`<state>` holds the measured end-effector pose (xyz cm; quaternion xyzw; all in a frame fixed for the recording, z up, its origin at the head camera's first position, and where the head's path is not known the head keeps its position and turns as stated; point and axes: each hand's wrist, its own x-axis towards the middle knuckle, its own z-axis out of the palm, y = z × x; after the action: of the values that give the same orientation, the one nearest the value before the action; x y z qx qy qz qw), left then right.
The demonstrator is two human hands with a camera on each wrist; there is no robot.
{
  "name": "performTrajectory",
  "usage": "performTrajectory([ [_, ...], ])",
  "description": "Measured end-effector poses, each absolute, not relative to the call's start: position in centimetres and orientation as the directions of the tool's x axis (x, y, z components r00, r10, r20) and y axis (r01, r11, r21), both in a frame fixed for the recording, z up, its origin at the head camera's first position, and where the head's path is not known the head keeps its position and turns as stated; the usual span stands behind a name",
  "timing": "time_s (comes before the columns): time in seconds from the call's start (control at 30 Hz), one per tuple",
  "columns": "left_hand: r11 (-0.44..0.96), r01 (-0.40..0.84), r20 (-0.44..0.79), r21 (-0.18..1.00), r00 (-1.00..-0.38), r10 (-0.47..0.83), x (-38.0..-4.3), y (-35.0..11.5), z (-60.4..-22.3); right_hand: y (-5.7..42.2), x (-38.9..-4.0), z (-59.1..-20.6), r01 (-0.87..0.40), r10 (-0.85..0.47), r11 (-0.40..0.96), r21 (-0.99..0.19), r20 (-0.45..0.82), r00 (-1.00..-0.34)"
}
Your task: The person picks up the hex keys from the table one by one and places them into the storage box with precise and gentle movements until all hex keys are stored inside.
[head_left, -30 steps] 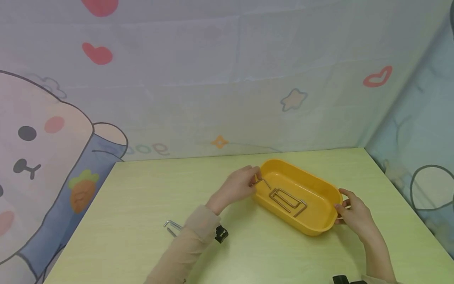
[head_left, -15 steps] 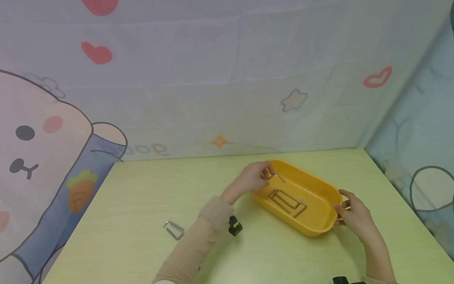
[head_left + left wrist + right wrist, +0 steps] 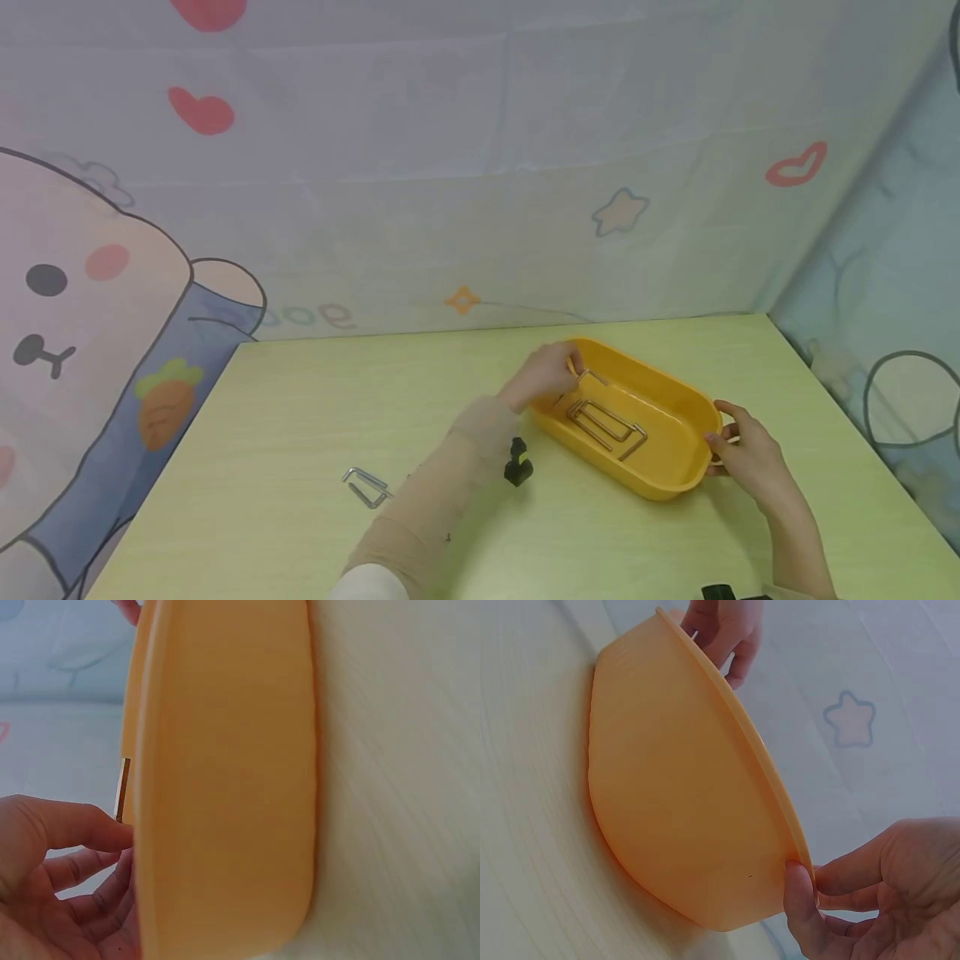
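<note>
A yellow oval plastic tray point(image 3: 678, 437) sits at the right of the table, with several L-shaped metal hex keys point(image 3: 608, 412) lying in its middle. My left hand point(image 3: 551, 371) reaches over the tray's left end and holds a hex key point(image 3: 597, 377) low inside it. In the left wrist view that key's end point(image 3: 122, 787) sticks up past the thumb, and the tray wall hides the rest. My right hand point(image 3: 753, 458) pinches the rim at the opposite end, thumb outside in the right wrist view.
Silver hex keys point(image 3: 367, 477) lie on the light table point(image 3: 300, 417) to the left, partly beside my left sleeve point(image 3: 435, 492). A printed cloth point(image 3: 375, 208) hangs behind the table, and another point(image 3: 885, 292) borders it at the right.
My left hand has moved rightward over the tray's end and into it with the hex key. The silver hex keys show more from behind the sleeve. My right hand stays on the rim.
</note>
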<state>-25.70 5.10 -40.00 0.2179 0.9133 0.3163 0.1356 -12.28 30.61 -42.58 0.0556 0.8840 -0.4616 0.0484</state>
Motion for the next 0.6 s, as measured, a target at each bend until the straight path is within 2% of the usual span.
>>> performTrajectory([
  [0.3,0.790,0.358,-0.126,0.498,-0.871,0.474,-26.2,6.1,-41.5,30.5,-12.2,-42.6,0.131,0.052,0.567,-0.813,-0.123,-0.991],
  [0.6,0.851,0.353,-0.171,0.390,-0.880,0.443,-26.1,7.1,-42.4,30.6,-12.3,-42.7,0.122,0.051,0.565,-0.816,-0.113,-0.992],
])
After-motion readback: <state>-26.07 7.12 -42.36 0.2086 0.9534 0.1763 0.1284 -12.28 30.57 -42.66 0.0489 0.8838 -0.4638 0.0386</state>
